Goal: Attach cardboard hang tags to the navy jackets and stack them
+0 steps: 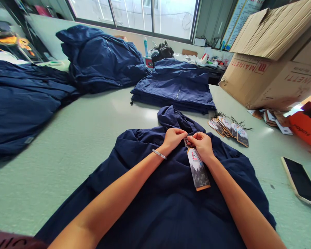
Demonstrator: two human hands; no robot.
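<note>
Fanned tags point(226, 126) beside navy garment point(171, 207)

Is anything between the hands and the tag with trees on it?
Nothing that I see. The tag is just below the right hand, on top of the blue jacket; the left hand is close by.

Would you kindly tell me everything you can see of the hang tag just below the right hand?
The hang tag is a long, narrow card, seemingly stiff paper, with a red logo on white, a grey forest picture and an orange bottom edge. It lies printed side up, slightly slanted, on the dark blue garment, below the right hand; its string is hard to make out.
</note>
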